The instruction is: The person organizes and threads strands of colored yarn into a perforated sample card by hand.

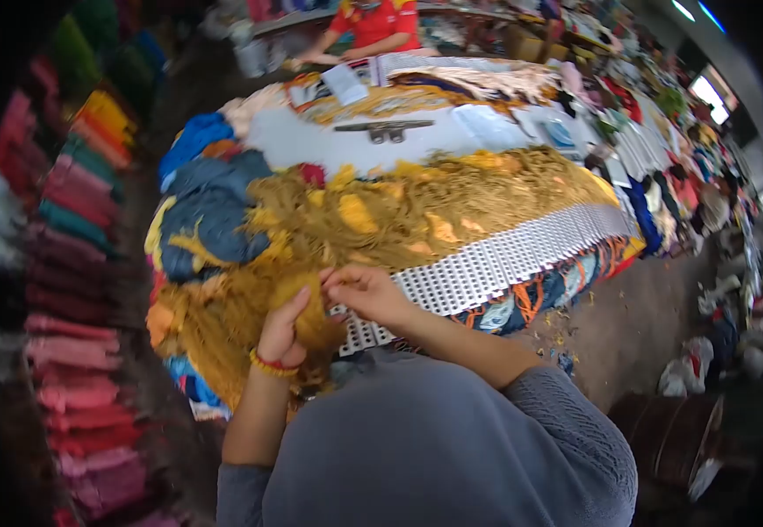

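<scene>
My left hand, with a yellow and red band at the wrist, is closed on a bunch of mustard-brown yarn. Close beside it, my right hand has its fingers pinched together at the yarn's edge; what lies between the fingertips is too small to make out. Under the right hand runs a long row of pale perforated cards. Along their far side lies a thick spread of mustard-brown yarn with yellow and orange patches. More of it hangs over the table's left end.
Dark blue-grey cloth or yarn is heaped at the left. A metal cleat-shaped object lies on the white tabletop. Across the table is a person in a red shirt. Coloured bundles line the far left.
</scene>
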### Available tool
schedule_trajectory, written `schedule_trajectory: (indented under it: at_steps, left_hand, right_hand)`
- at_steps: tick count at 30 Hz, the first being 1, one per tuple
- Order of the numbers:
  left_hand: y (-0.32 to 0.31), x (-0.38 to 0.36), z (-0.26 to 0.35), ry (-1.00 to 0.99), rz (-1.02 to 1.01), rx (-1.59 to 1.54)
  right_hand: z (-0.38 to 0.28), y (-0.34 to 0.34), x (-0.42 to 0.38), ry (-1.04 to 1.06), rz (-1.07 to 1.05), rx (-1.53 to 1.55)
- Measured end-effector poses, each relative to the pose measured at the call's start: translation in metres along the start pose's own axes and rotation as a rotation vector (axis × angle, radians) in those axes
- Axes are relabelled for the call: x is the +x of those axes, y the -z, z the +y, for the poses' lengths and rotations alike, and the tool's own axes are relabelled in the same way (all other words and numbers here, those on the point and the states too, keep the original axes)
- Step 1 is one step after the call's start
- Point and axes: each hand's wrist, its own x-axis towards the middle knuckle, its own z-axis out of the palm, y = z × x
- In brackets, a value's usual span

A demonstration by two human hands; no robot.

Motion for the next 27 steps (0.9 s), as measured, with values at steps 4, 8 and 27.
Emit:
schedule_trajectory:
  at_steps: [4,8,27]
  left_hand:
    - [-0.003,-0.004,0.004,-0.047,-0.016,-0.01]
    - [-0.016,-0.012,0.005,-0.048,-0.056,0.007]
    - [-0.007,-0.021,-0.003,-0.398,0.218,0.324]
  right_hand:
    - [-0.01,-0.015,-0.006,0.088,-0.003,-0.084]
    - [-0.003,-0.022,-0.012,0.09,0.038,-0.307]
    - [0.008,-0.03,-0.007,0.099,0.056,-0.43]
